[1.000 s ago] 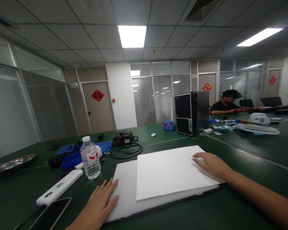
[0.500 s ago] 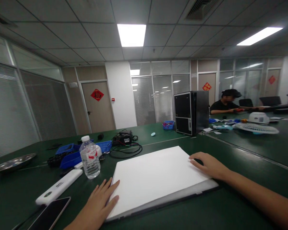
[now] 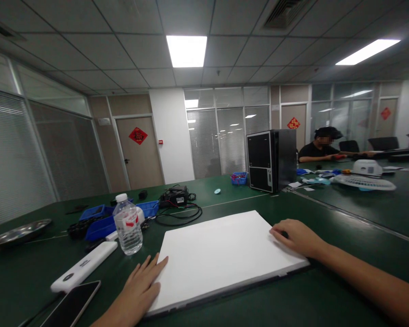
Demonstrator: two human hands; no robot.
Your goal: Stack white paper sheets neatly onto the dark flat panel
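A white sheet (image 3: pixel 221 254) lies squared on a white board (image 3: pixel 295 267) with a dark underside, on the green table (image 3: pixel 293 299). My left hand (image 3: pixel 139 290) rests flat at the board's near left edge, fingers stretched out. My right hand (image 3: pixel 296 236) lies on the sheet's right edge, fingers loosely curved and pressing down, holding nothing.
A water bottle (image 3: pixel 127 225), a white remote-like device (image 3: pixel 83 268) and a phone (image 3: pixel 71 304) sit to the left, with blue bins (image 3: pixel 100 220), cables (image 3: pixel 177 204) and a metal tray (image 3: pixel 18 231) behind. A black computer tower (image 3: pixel 271 160) stands farther back. A person sits at the far right table.
The top white sheet slid left from its offset position until it lined up over the board. My right hand moved left with it; my left hand stayed at the left edge.
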